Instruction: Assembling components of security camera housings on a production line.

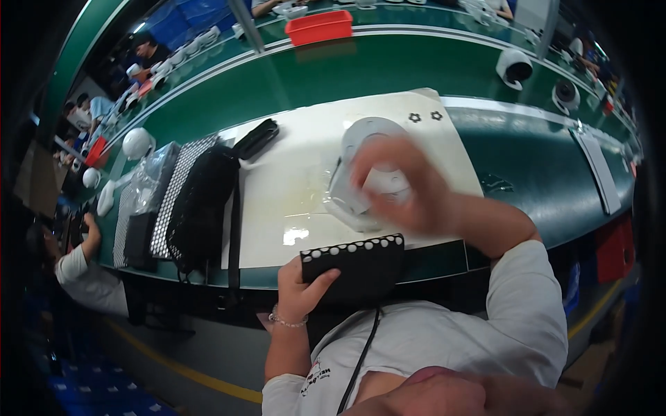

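Note:
My left hand (300, 288) is closed round the side of a black sheet-like piece (357, 272), its thumb lying across the front. White round dots run in a row along that piece's upper edge. Smeared by motion, my right hand (399, 182) is over the white rounded plastic parts (374, 130) on the pale work mat (284, 194). Its fingers look bent, but I cannot make out whether anything is between them. The hand partly covers the parts. Clear plastic film appears to lie beside them.
A black pouch-like bag (207, 201) with a strap lies left, beside dotted sheets (166, 218). Two small black flower-shaped pieces (425, 117) are on the mat's far right. White cameras (515, 68) and a red bin (319, 28) stand farther back. A co-worker (87, 277) sits left.

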Available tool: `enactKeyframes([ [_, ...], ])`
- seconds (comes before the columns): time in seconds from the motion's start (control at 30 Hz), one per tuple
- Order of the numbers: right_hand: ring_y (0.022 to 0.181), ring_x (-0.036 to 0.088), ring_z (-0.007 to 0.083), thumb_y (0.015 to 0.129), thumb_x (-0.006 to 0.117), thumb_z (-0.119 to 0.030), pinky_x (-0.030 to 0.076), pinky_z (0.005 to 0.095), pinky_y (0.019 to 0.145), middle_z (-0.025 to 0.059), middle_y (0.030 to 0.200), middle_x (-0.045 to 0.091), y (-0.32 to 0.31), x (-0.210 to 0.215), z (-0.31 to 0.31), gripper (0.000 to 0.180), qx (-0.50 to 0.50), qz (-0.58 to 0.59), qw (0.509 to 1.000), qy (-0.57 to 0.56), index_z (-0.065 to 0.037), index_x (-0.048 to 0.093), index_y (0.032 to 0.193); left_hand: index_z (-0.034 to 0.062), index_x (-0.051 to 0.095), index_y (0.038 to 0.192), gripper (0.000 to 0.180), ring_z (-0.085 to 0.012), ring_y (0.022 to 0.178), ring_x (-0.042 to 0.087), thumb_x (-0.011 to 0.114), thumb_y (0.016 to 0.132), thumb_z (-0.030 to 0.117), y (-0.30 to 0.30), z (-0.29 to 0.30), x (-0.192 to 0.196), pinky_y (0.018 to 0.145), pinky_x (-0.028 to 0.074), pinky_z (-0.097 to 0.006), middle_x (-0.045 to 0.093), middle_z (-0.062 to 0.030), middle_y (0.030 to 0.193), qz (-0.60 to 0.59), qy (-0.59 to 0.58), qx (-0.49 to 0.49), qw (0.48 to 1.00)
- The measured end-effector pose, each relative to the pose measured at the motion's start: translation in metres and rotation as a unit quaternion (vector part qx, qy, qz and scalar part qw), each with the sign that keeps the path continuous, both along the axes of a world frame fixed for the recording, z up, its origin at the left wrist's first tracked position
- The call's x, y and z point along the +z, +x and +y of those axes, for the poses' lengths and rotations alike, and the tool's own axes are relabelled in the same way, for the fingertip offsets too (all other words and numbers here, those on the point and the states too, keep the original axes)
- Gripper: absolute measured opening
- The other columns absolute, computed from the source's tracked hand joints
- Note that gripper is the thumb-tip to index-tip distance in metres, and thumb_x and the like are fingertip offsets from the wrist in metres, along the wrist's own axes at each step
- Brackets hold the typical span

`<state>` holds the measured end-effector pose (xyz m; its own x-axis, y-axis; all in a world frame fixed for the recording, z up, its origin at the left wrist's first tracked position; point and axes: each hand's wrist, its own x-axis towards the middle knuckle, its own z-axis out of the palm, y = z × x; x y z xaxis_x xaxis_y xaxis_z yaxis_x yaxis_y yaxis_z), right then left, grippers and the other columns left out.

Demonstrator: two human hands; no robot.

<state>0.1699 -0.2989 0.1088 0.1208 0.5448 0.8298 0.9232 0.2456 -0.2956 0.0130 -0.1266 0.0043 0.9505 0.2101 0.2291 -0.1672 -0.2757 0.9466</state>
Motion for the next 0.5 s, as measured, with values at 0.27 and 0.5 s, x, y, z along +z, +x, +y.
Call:
enactKeyframes([
  [0.27, 0.082, 0.047, 0.0117, 0.070, 0.056, 0.004, 0.042, 0.0254, 0.079, 0.0085, 0.109, 0.040, 0.061, 0.008, -0.004, 0.071, 0.023, 0.430, 0.902, -0.014, -0.011, 0.024, 0.133, -0.0016, 0.061, 0.087, 0.021, -0.0105, 0.067, 0.056, 0.070, 0.071, 0.008, -0.002, 0.002, -0.004, 0.061, 0.045, -0.023, 0.062, -0.0063, 0.076, -0.002, -0.042, -0.001, 0.999],
  [0.5, 0.084, 0.049, 0.0126, 0.072, 0.054, 0.005, 0.042, 0.0267, 0.081, 0.0086, 0.108, 0.040, 0.061, 0.001, 0.000, 0.070, -0.001, 0.406, 0.913, -0.040, -0.012, 0.024, 0.133, -0.0013, 0.060, 0.087, 0.023, -0.0132, 0.065, 0.057, 0.070, 0.070, 0.010, 0.001, 0.001, -0.005, 0.061, 0.046, -0.024, 0.062, -0.0079, 0.076, -0.015, -0.037, 0.000, 0.999],
])
